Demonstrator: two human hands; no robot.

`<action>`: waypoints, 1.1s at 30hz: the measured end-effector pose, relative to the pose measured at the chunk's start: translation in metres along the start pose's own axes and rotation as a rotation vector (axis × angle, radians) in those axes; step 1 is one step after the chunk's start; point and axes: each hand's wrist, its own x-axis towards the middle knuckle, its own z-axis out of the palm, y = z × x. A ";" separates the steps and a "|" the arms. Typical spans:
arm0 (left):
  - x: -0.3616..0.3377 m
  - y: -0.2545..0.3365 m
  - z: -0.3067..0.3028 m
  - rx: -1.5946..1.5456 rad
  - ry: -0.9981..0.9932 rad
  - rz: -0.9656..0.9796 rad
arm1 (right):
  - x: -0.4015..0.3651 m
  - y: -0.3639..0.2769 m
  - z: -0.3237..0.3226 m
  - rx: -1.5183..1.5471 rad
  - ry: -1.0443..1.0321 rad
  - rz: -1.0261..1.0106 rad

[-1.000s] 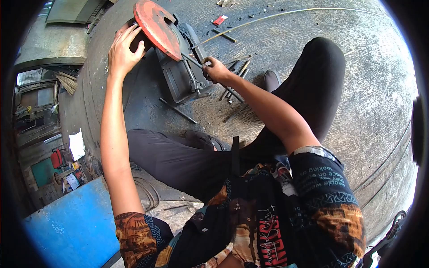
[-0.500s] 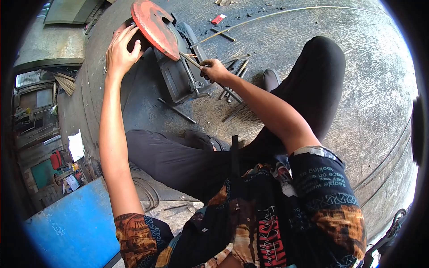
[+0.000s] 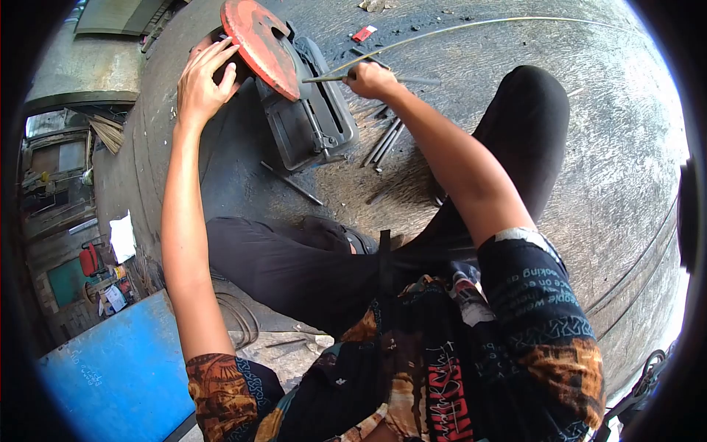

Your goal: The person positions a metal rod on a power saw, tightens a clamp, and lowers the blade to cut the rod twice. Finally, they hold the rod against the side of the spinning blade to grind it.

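Note:
A cut-off saw with a round red guard (image 3: 259, 51) stands on the floor over its dark metal base (image 3: 291, 136). My left hand (image 3: 206, 82) curves around a dark part of the saw beside the guard, thumb apart from the fingers; most of what it grips is hidden. My right hand (image 3: 370, 79) is closed around a thin metal rod (image 3: 328, 78), just right of the guard. One end of the rod points to the base, and a blurred length shows beyond my fist.
Several short metal rods (image 3: 384, 141) lie by the saw, and another rod (image 3: 291, 182) rests before it. A long thin rod (image 3: 501, 20) arcs across the floor. There is a red packet (image 3: 364, 34) behind. A blue panel (image 3: 121, 368) stands at lower left.
My right hand has moved up and slightly right, away from the base's front, and the rod is now nearly level. Small sparks near the blade are gone. My left hand has barely shifted.

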 end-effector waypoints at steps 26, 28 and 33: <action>0.002 -0.003 0.003 -0.066 -0.064 -0.047 | 0.052 0.000 0.000 -0.256 0.064 -0.323; 0.002 -0.004 0.003 -0.077 -0.064 -0.047 | 0.051 -0.001 -0.002 -0.264 0.068 -0.338; 0.002 -0.003 0.002 -0.062 -0.063 -0.048 | 0.050 -0.003 -0.005 -0.261 0.048 -0.328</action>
